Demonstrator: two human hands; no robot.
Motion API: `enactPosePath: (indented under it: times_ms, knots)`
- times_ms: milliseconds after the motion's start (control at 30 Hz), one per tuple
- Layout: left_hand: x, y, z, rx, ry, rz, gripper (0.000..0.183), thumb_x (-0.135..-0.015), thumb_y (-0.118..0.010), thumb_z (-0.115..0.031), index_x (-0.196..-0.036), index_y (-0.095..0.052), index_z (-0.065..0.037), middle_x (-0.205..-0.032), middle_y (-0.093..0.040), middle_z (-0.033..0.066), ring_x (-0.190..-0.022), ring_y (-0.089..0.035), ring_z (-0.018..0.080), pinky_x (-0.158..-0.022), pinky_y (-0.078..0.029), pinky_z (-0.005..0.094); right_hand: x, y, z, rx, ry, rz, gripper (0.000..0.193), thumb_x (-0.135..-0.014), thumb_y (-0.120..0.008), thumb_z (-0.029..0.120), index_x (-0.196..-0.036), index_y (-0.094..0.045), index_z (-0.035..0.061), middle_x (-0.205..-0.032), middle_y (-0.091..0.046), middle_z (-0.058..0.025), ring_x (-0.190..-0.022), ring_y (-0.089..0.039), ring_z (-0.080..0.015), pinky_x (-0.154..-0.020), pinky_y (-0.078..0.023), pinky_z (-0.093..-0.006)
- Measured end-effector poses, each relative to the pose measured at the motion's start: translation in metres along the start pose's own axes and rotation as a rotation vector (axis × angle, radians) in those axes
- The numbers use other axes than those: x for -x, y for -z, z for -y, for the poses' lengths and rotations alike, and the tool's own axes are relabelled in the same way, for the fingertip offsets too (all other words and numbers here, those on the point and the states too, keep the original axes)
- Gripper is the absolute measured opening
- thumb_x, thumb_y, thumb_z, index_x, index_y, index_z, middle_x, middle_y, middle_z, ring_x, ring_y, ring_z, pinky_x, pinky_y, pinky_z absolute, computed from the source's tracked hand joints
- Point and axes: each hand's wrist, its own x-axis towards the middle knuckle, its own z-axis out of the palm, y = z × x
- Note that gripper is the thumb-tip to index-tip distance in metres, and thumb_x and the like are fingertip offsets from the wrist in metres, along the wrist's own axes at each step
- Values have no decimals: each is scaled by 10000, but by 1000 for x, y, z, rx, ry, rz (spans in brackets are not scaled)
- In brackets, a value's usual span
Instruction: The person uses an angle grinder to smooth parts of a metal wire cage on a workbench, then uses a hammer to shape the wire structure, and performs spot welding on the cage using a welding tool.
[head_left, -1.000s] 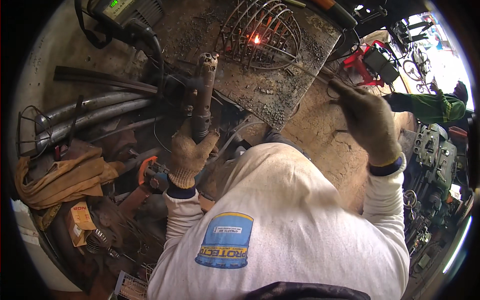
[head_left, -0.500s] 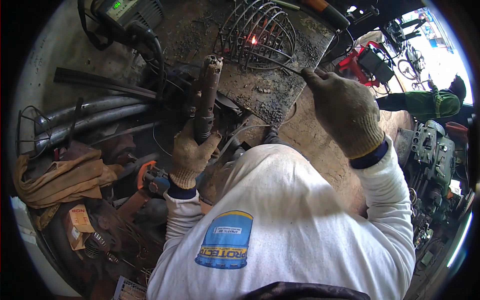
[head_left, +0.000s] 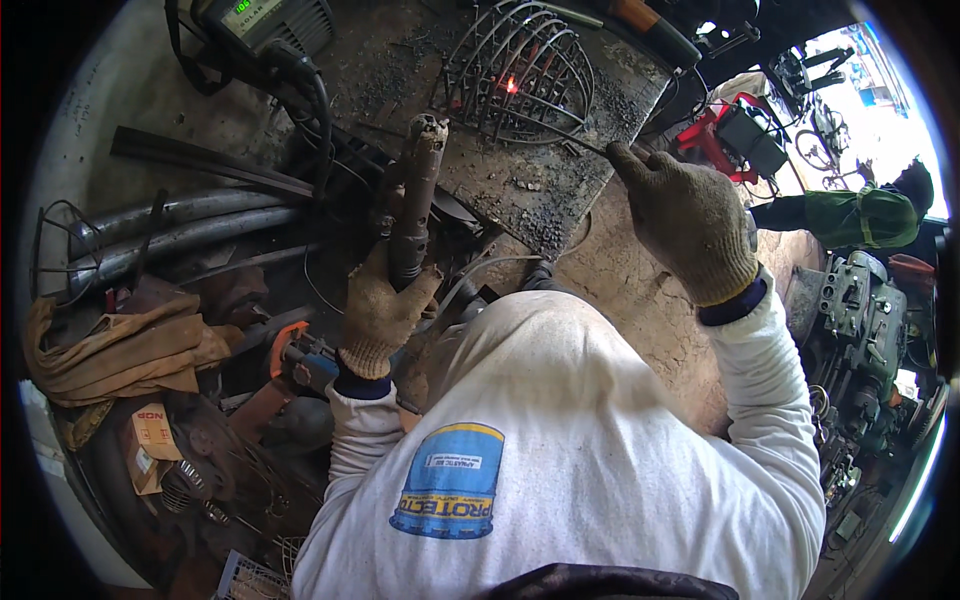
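Note:
A domed cage of bent metal rods [head_left: 548,62] lies on the dirty metal table [head_left: 520,195], a small spot on it glowing red-orange. My right hand [head_left: 685,215], in a knitted work glove, is closed around the end of a thin dark rod [head_left: 560,118]. That rod runs leftward to the cage, close to the glow. In front of the table my gloved left hand [head_left: 385,305] grips the lower end of a thick brownish tube-shaped tool [head_left: 415,190]. This tool stands nearly upright, with holes in its side and a crusty pale top; its exact kind is unclear.
A welding machine [head_left: 262,30] with thick cables stands at the upper left. Metal pipes [head_left: 190,235], a brown cloth [head_left: 130,350] and a small box [head_left: 152,440] lie left. On the right are a red chair [head_left: 708,140], a green-clad person [head_left: 870,215] and a heavy machine [head_left: 860,315].
The glow on the cage looks dimmer. My right hand has shifted slightly downward, still on the rod; my left hand keeps its hold. The person at the right has changed posture a little.

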Motion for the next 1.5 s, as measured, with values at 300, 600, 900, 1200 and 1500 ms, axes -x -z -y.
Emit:
enactPosePath:
  times_ms: [300, 600, 900, 1200, 1500]
  knots:
    - [-2, -7, 2, 12, -38, 24, 353, -925, -738, -66, -1234, -600, 32, -889, -693, 89, -655, -701, 161, -587, -564, 304, 6, -9, 3, -40, -135, 45, 457, -910, -614, 64, -1343, -673, 196, -1073, -752, -75, -732, -739, -278, -588, -584, -388]
    - [-8, -19, -12, 56, -13, 39, 350, -932, -747, -89, -1223, -597, 34, -863, -683, 82, -619, -698, 170, -557, -588, 313, 4, 7, 12, -83, -173, 74, 384, -938, -580, 93, -1315, -642, 135, -787, -687, -126, -677, -728, -301, -521, -567, -429]
    - [6, -37, -46, 116, 69, -10, 373, -914, -740, -75, -1235, -587, 37, -854, -671, 66, -624, -688, 163, -606, -576, 310, 51, -11, -78, -551, -437, -163, 314, -1013, -578, 214, -1287, -725, 172, -1077, -760, -167, -947, -754, -337, -786, -608, -436]
    - [3, -106, -84, 439, 3, -116, 451, -861, -791, -86, -1230, -554, 19, -880, -661, 45, -750, -640, 137, -673, -579, 306, -38, -169, -165, -592, -501, 18, 339, -1007, -539, 241, -1296, -711, 204, -1126, -748, -168, -1052, -719, -370, -917, -571, -493]
    - [-30, -217, -158, 345, 5, -187, 460, -858, -809, -108, -1211, -547, 29, -821, -646, 46, -677, -667, 170, -671, -569, 303, -97, -185, -171, -400, -348, 1, 276, -960, -619, 230, -1197, -726, 140, -1115, -739, -168, -984, -721, -380, -832, -590, -470]
